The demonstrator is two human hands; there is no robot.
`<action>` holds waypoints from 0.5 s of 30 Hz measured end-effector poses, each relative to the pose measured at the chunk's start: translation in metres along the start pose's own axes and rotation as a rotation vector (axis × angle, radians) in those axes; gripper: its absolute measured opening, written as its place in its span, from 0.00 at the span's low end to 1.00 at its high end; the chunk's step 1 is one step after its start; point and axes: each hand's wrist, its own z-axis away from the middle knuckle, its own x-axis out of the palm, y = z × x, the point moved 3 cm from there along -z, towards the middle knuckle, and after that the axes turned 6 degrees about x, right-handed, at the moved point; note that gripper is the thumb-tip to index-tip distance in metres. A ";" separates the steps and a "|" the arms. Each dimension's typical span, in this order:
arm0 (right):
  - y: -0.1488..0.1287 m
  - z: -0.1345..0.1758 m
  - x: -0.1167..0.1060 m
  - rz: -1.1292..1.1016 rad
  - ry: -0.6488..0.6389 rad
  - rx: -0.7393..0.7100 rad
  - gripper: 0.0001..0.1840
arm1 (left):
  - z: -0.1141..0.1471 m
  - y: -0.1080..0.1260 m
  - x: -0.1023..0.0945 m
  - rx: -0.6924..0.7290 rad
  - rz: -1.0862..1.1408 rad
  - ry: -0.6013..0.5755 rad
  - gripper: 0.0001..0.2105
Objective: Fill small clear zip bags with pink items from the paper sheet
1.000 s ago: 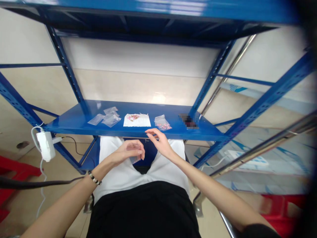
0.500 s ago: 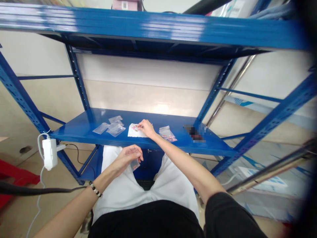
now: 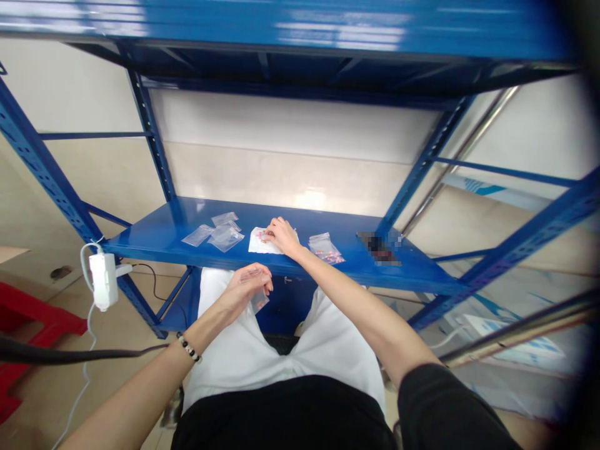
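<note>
My left hand [image 3: 249, 281] is closed on a small clear zip bag [image 3: 259, 301], which hangs below the fingers in front of the shelf edge. A few small pieces seem to lie inside that bag. On the shelf, my right hand [image 3: 284, 237] rests over a white sheet of paper [image 3: 255, 246], its fingertips bent together at small pink and brownish pieces [image 3: 263, 236]. What those fingertips pinch is hidden. Just right of the paper lies a clear zip bag of pink and red pieces [image 3: 327, 249]. Several flat clear zip bags [image 3: 225, 236] lie to the left.
The blue metal shelf [image 3: 154, 240] has uprights on both sides and an upper shelf [image 3: 262, 31] overhead. A blurred-out dark object [image 3: 379, 248] lies at the right end. A white power strip [image 3: 104, 281] hangs by the left post, near a red stool [image 3: 42, 319].
The view has tilted down and shifted slightly. My right hand's fingers have moved a little over the pieces on the paper. My left hand keeps hold of the zip bag.
</note>
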 end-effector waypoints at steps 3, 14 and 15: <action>0.001 0.001 -0.001 -0.003 -0.024 0.000 0.05 | -0.001 -0.003 -0.001 -0.018 -0.002 -0.001 0.11; -0.056 0.022 -0.073 -0.598 0.104 0.060 0.05 | 0.001 -0.003 -0.002 -0.096 -0.093 -0.106 0.11; -0.070 0.035 -0.082 -0.666 0.066 0.023 0.05 | 0.002 -0.003 0.001 -0.104 -0.100 -0.131 0.11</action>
